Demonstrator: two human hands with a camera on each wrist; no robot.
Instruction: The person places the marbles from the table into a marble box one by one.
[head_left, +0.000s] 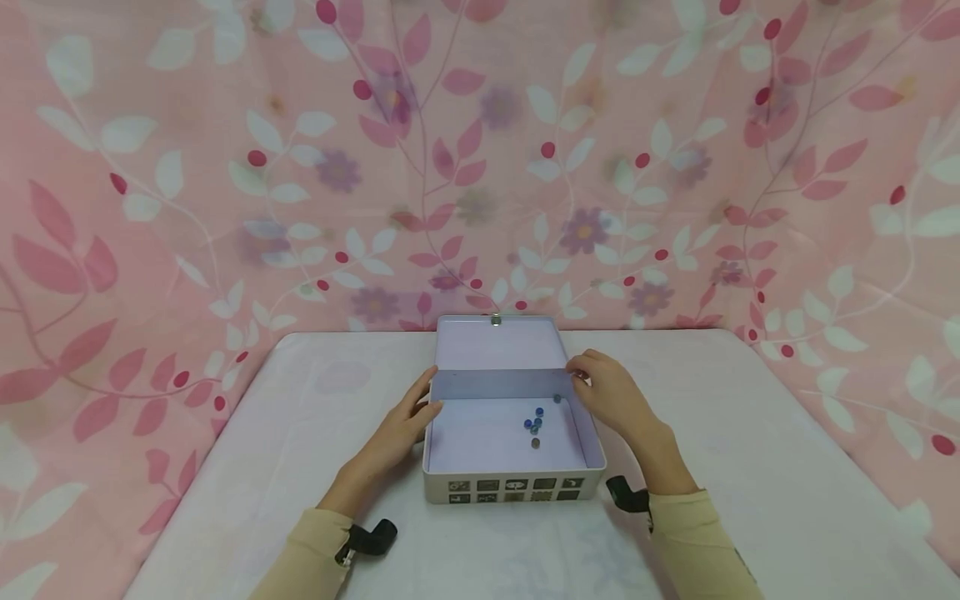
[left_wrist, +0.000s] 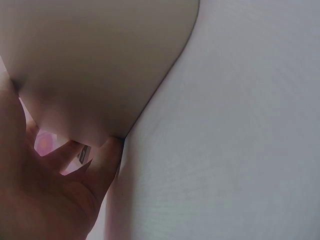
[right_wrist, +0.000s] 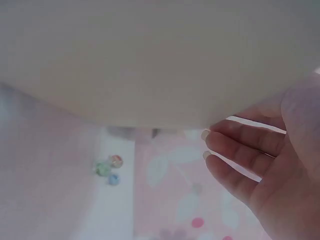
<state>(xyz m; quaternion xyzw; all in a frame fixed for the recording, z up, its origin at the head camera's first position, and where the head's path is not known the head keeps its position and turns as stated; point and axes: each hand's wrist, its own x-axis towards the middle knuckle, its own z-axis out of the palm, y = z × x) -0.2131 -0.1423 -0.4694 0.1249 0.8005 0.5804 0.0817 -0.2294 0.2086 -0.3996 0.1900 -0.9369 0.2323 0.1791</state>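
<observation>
A white tin box (head_left: pixel 510 454) with a hinged lid (head_left: pixel 495 343) stands open, the lid leaning back from its far side. On the box floor lie several small blue and dark marbles (head_left: pixel 537 422), grouped right of the middle. My left hand (head_left: pixel 393 433) holds the left wall, thumb at the rim and fingers against the outside; in the left wrist view its fingertips press the box wall (left_wrist: pixel 100 75). At the far right corner by the hinge, my right hand (head_left: pixel 618 396) grips the edge with thumb and forefinger. Its other fingers (right_wrist: pixel 235 150) curve loosely past the box.
A white cloth (head_left: pixel 337 379) covers the table, and a pink floral curtain (head_left: pixel 480 167) hangs along its back edge. In the right wrist view, several coloured marbles (right_wrist: pixel 103 168) appear on a white surface past the box. Dark square pictures (head_left: pixel 515 485) decorate the front wall.
</observation>
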